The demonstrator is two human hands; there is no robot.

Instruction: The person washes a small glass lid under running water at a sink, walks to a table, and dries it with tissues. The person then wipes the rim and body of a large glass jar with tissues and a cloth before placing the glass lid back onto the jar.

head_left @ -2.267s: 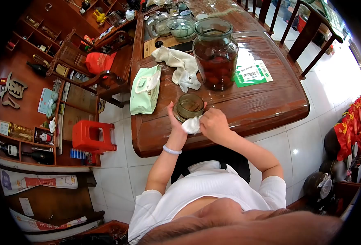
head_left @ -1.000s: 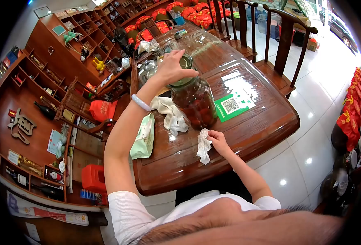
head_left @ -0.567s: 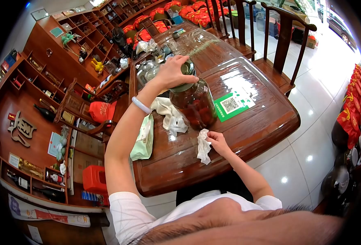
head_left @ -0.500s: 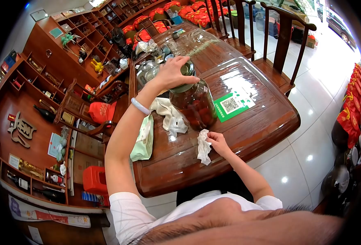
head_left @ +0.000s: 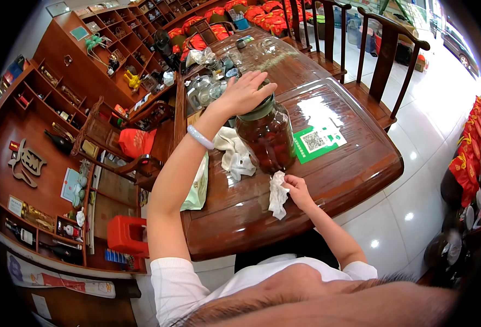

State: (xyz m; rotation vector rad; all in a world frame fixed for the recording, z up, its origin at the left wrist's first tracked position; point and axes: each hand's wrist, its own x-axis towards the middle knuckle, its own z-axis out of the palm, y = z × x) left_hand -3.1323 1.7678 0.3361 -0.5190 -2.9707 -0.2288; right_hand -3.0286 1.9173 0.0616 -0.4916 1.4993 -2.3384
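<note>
Presently, the large glass jar [head_left: 268,143] stands upright on the desk [head_left: 235,231], dark red contents visible through its wall. The left hand [head_left: 245,94], wearing a pale bracelet [head_left: 200,137], lies over the top, its fingers extended rather than clenched. Beneath it, the greenish glass lid [head_left: 258,113] appears to be seated on the mouth; the hand hides much of it, so whether it is fully home cannot be told. The right hand [head_left: 297,189] pinches a crumpled white tissue [head_left: 278,197], which hangs just beside the jar's base on the near side. Covering of the jar thus seems largely accomplished; the lid has not been released and the tissue has not been laid down. Left of the jar lie a whitish cloth [head_left: 233,153] and, partly behind the left forearm, a pale green packet [head_left: 198,192]. On the right is a green-and-white card [head_left: 318,143] bearing a square printed code.
</note>
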